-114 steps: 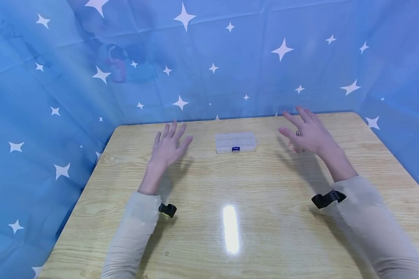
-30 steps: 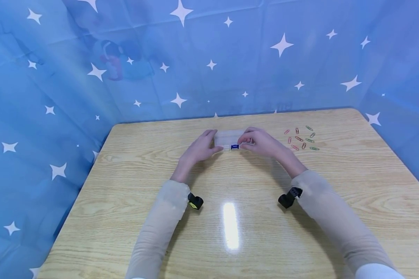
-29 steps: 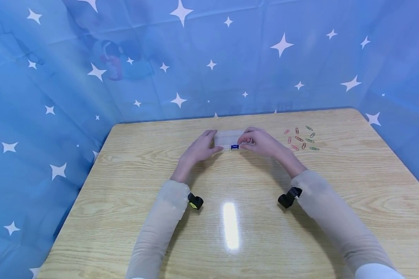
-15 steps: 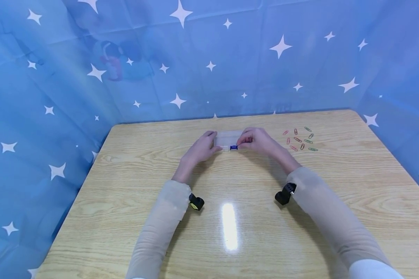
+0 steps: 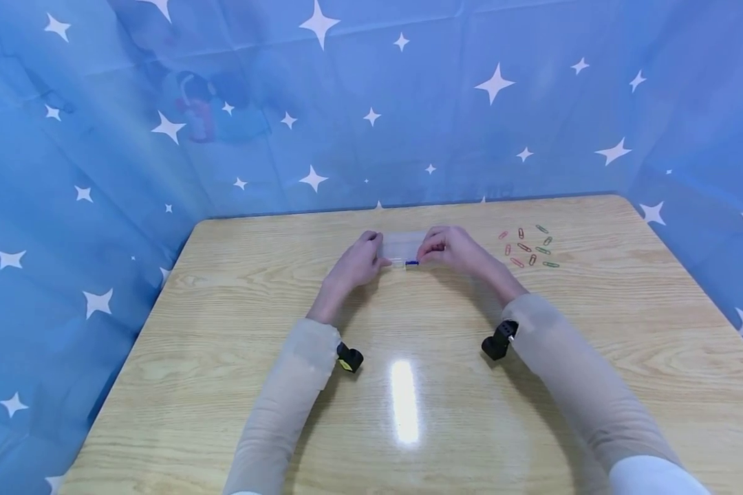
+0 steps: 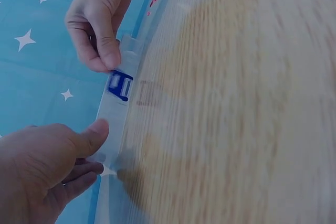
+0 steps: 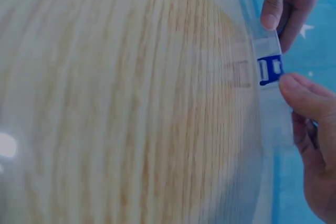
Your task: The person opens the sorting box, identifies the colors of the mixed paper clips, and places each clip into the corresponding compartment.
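A clear plastic box (image 5: 402, 242) with a blue latch (image 5: 411, 262) on its near side lies at the back of the table, partly covered by both hands. My left hand (image 5: 354, 265) holds the box's left end, thumb in front and fingers behind. With curled fingers, my right hand (image 5: 455, 247) grips at the latch; in the right wrist view its thumb tip meets the edge of the latch (image 7: 270, 70). The left wrist view shows the box's front wall (image 6: 113, 119) between the two hands.
To the right of the box, several pink, red and green paperclips (image 5: 524, 247) lie scattered on the wooden table (image 5: 285, 295). A blue star-patterned curtain (image 5: 347, 82) hangs close behind the table's back edge and along its sides.
Both hands, earlier spread apart above the table, have come together at the box. Over the last second my right fingers shifted slightly onto the latch, which now shows as a thinner strip.
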Available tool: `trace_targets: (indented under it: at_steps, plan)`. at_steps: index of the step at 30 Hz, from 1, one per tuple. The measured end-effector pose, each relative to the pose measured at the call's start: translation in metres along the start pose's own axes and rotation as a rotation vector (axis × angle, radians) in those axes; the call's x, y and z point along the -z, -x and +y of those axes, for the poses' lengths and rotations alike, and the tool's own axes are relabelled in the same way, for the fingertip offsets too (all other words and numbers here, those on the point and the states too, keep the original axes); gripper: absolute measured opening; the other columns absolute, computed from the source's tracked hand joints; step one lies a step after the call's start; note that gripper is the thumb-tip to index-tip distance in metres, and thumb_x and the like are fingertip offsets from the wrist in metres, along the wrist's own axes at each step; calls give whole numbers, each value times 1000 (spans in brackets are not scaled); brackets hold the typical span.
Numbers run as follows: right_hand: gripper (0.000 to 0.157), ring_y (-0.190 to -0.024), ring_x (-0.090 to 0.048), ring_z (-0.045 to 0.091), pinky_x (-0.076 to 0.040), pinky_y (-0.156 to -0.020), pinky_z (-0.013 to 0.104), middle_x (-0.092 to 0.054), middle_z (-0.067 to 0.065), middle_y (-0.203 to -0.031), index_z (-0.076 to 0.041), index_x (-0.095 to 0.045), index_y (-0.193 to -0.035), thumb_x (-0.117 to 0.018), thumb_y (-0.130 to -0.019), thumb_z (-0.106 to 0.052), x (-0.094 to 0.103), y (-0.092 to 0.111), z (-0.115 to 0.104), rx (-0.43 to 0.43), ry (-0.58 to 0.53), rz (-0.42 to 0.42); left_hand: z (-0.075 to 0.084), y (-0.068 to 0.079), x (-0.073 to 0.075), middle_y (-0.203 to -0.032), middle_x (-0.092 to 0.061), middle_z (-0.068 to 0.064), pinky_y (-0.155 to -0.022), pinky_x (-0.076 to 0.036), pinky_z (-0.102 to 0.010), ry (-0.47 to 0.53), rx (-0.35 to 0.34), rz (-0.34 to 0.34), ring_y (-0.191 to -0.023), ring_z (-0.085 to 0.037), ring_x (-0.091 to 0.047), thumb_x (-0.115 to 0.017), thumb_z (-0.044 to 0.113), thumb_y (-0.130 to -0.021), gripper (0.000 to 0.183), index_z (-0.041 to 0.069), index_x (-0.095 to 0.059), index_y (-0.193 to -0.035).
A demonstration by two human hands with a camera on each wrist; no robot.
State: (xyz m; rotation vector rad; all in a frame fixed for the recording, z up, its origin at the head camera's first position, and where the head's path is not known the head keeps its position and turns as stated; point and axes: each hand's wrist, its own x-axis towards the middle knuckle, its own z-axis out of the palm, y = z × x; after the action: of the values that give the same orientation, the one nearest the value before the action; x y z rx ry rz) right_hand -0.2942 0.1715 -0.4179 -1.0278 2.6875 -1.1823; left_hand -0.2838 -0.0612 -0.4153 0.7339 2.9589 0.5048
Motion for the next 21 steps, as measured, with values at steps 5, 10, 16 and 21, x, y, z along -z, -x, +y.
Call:
trace_targets:
  at_steps: [5, 10, 16, 21]
  plan:
    - [3, -74, -55, 16, -48, -63, 27, -60, -1, -82, -11, -73, -78, -73, -77, -9, 0, -3, -1, 10, 13, -43, -1, 0, 1, -136, -39, -18, -102, -37, -33, -7, 12, 1, -122, -27, -43, -55, 30, -92, 58, -1, -36, -137]
    - [9, -74, -54, 17, -48, -63, 28, -61, 0, -82, -11, -70, -85, -73, -78, -13, 4, -1, -1, -71, -2, -37, 0, -2, 3, -138, -37, -16, -104, -35, -33, 15, 36, -21, -124, -25, -41, -56, 31, -91, 60, 1, -35, -139]
    - [23, -71, -54, 17, -49, -62, 32, -59, 1, -82, -10, -67, -99, -74, -77, -13, 6, 0, -3, -106, -1, -3, 1, -1, 4, -140, -36, -15, -104, -34, -33, 28, 43, -25, -126, -25, -39, -55, 33, -91, 62, 2, -33, -140]
    - [30, -77, -51, 18, -46, -66, 32, -58, 4, -99, -11, -66, -106, -74, -78, -18, 9, 2, 0, -94, 77, -2, 0, 1, 2, -141, -34, -15, -105, -33, -33, 31, 46, -31, -128, -25, -37, -54, 33, -92, 62, 2, -31, -141]
